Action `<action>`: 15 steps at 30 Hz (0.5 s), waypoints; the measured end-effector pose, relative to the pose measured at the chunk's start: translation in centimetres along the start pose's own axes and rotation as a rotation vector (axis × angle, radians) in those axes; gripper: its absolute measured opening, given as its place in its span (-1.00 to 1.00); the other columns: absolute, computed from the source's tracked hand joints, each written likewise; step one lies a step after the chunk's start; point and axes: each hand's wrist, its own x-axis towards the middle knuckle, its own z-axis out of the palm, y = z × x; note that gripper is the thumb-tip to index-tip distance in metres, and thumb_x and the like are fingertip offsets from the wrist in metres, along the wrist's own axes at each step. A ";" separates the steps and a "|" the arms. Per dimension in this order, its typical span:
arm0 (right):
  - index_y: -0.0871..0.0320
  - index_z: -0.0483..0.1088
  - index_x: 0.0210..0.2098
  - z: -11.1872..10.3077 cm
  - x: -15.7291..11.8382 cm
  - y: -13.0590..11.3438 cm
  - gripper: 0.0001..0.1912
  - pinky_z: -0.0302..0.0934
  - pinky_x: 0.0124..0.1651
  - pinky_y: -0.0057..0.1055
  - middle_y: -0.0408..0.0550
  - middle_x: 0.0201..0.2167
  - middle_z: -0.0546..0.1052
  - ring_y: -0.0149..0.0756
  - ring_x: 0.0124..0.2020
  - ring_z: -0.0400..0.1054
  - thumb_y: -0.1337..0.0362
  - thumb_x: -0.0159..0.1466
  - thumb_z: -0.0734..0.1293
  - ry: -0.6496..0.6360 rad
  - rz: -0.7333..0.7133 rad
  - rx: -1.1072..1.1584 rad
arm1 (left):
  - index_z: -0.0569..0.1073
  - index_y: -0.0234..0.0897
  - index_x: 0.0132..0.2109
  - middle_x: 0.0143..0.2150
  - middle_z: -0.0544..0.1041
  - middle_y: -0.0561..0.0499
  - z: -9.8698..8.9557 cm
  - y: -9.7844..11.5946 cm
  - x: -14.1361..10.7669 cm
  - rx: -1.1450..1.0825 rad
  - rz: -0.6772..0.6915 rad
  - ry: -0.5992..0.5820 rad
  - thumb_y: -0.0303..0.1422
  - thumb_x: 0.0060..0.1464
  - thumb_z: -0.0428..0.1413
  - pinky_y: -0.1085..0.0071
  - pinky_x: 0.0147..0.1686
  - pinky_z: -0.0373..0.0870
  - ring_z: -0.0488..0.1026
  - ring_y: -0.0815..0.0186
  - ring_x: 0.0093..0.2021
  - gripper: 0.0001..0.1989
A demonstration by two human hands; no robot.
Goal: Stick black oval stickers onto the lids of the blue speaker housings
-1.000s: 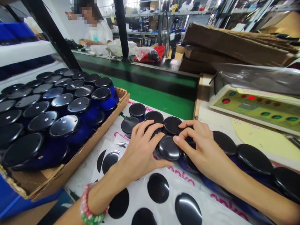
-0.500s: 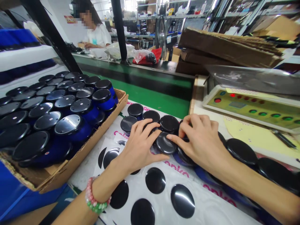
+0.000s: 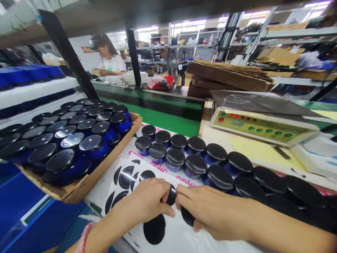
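Note:
Low over the white sticker sheet (image 3: 181, 240), my left hand (image 3: 150, 196) curls its fingers and thumb at the left edge of a black round sticker (image 3: 172, 195). My right hand (image 3: 207, 207) has bent fingers at that sticker's right edge; its exact grip is partly hidden. Another black disc (image 3: 187, 216) shows under the right hand, and a further one (image 3: 154, 229) lies below the left. Behind my hands stand two rows of blue containers with glossy black round tops (image 3: 175, 157), on a white sheet with pink lettering.
A cardboard tray (image 3: 105, 165) full of similar blue and black containers is on the left. At the right sits a machine with lights and green buttons (image 3: 256, 128), a black pen (image 3: 281, 152) before it. Beyond the green belt (image 3: 163, 119), a person (image 3: 112, 65) sits working.
Both hands have left the black-topped container in the row and come down toward me onto the sticker sheet. The view has tilted up and turned right, showing more of the rows.

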 end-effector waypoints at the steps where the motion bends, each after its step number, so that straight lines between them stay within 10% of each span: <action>1: 0.18 0.24 -0.18 0.0 -0.1 -0.2 -0.66 0.21 -0.23 -0.31 -0.05 -0.15 0.35 -0.18 -0.17 0.32 0.51 0.09 0.36 0.011 -0.008 -0.041 | 0.31 -0.26 -0.47 -0.44 0.41 0.14 0.1 0.0 0.1 -0.001 0.000 0.003 -0.19 -0.13 0.31 0.48 -0.51 -0.02 0.31 0.36 -0.45 -0.65; 15: 0.21 0.30 -0.28 0.2 -0.4 -0.1 -0.71 0.25 -0.26 -0.32 -0.04 -0.28 0.41 -0.19 -0.25 0.34 0.60 0.02 0.26 0.078 -0.114 -0.237 | 0.34 -0.24 -0.44 -0.43 0.44 0.12 0.3 0.0 0.6 0.019 0.012 0.015 -0.13 -0.14 0.30 0.46 -0.51 -0.03 0.37 0.31 -0.42 -0.65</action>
